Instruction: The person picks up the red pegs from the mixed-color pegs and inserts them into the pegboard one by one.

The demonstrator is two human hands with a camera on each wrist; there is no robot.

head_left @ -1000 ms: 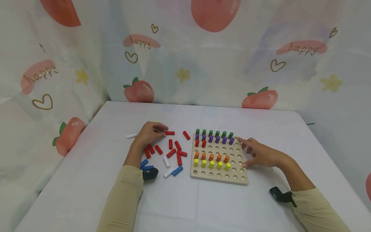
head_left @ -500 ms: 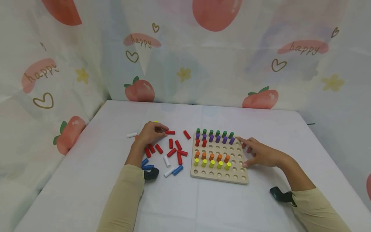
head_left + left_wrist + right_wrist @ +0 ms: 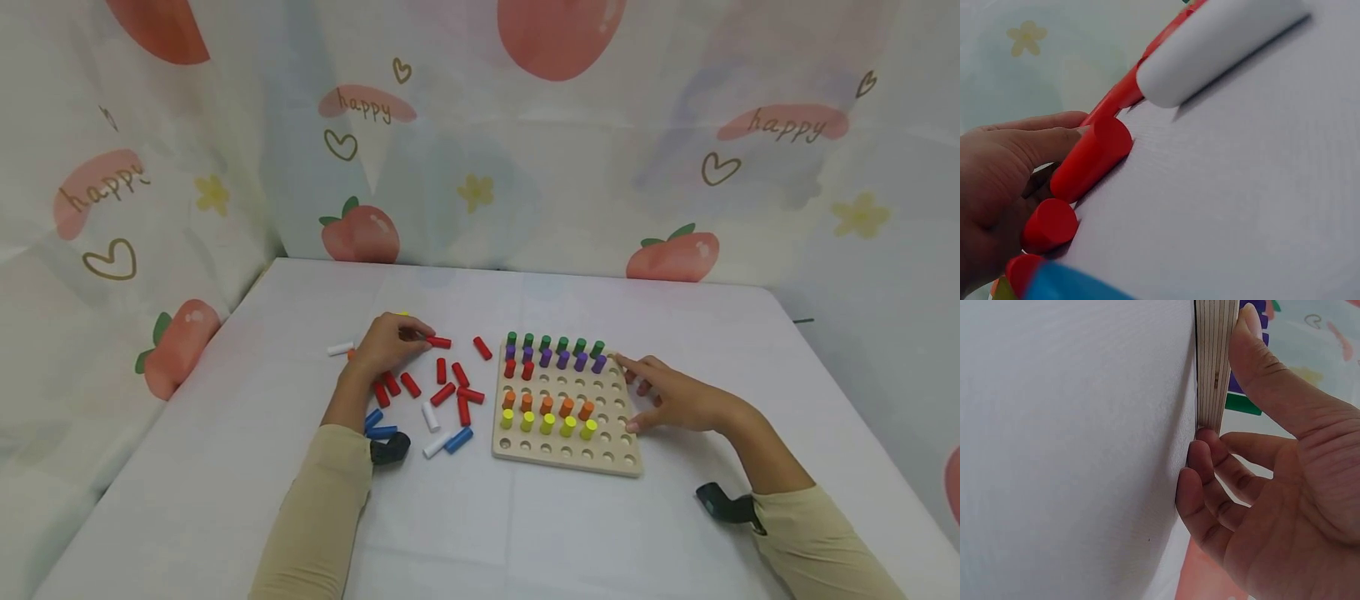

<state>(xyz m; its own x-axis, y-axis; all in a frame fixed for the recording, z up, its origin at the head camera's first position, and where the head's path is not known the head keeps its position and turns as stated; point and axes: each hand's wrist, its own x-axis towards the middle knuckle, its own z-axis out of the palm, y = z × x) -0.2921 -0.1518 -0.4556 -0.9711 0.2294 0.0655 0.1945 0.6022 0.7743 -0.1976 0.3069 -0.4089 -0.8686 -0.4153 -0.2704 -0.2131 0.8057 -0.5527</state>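
Note:
In the head view my left hand point(image 3: 392, 343) pinches the left end of a red peg point(image 3: 441, 342) between thumb and index finger, low over the table. The left wrist view shows other red pegs point(image 3: 1092, 159) lying close beside that hand point(image 3: 997, 169), partly covering its fingertips. My right hand point(image 3: 678, 398) rests along the right side of the wooden pegboard point(image 3: 626, 454), index finger at the far corner and thumb point(image 3: 1254, 350) on the edge. Green, purple, red, orange and yellow pegs stand in rows on the board.
Loose red pegs point(image 3: 442, 395) lie scattered left of the board. Among them are white pegs point(image 3: 430, 417) and blue pegs point(image 3: 459, 440). A white peg point(image 3: 341, 349) lies left of my left hand, and a yellow peg point(image 3: 402, 314) shows behind it. A printed curtain point(image 3: 480, 150) hangs behind the table.
My left thumb and index finger have come together on the red peg's left end, and the peg has turned slightly. My right hand and the board stay put.

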